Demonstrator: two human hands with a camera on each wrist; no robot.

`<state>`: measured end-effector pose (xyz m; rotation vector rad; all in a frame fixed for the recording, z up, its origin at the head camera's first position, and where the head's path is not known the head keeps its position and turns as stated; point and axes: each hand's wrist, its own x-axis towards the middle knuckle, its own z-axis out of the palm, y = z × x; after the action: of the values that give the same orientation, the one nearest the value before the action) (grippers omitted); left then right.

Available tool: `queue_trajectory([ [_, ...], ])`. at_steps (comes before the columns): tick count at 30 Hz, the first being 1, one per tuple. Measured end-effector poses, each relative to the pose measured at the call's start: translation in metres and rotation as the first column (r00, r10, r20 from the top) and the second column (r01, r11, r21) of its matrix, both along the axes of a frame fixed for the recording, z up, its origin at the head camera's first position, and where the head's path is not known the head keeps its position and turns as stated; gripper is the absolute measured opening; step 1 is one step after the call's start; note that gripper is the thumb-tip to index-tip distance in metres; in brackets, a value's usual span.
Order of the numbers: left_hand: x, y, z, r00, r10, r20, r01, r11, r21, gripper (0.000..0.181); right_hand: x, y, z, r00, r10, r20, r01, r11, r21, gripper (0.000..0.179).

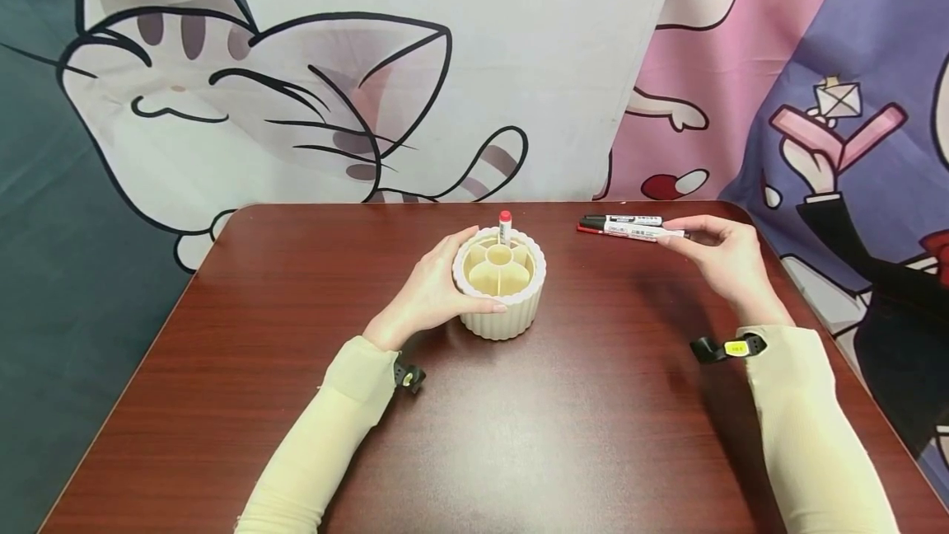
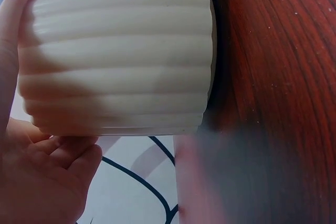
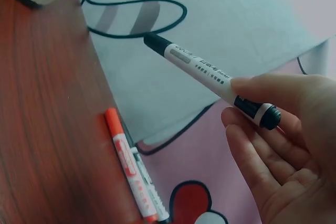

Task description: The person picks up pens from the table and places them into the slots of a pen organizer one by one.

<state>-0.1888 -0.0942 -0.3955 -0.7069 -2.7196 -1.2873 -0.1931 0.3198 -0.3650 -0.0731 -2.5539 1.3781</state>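
My left hand (image 1: 433, 283) grips a cream, ribbed pen holder (image 1: 511, 317), thumb across the near side and fingers around the far left. Its top is divided into several compartments around a round middle one. A red-ended marker (image 1: 505, 229) stands upright in the back. Near the table's back right, my right hand (image 1: 730, 258) pinches a white whiteboard marker (image 3: 202, 72) between thumb and fingers, black cap pointing away from the palm. Below it a red-capped marker (image 3: 128, 169) and another white marker (image 3: 149, 187) lie side by side on the table, close to the back edge.
The dark red wooden table (image 1: 519, 419) ends at the back against a hanging cloth (image 1: 563, 64) printed with cartoon figures. Both sleeves end in black wrist straps. The pen holder stands near the table's back middle, left of the lying markers.
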Motion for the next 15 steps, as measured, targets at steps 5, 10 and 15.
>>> queue_trajectory([
  [5, 0.001, 0.001, 0.000, 1.000, 0.003, 0.003, -0.003, 1.000, -0.002, 0.116, 0.004, -0.008, 0.005, 1.000, 0.010, -0.028, -0.011, 0.999, -0.041, 0.037],
  [10, 0.001, 0.001, 0.000, 1.000, 0.005, 0.007, -0.005, 1.000, -0.003, 0.116, 0.009, -0.019, 0.015, 0.995, 0.036, -0.095, -0.044, 0.996, -0.077, 0.032],
  [15, 0.000, 0.000, -0.001, 1.000, 0.005, 0.001, -0.005, 1.000, -0.001, 0.116, 0.016, -0.034, 0.029, 0.978, 0.079, -0.194, -0.107, 0.985, -0.136, 0.029],
])
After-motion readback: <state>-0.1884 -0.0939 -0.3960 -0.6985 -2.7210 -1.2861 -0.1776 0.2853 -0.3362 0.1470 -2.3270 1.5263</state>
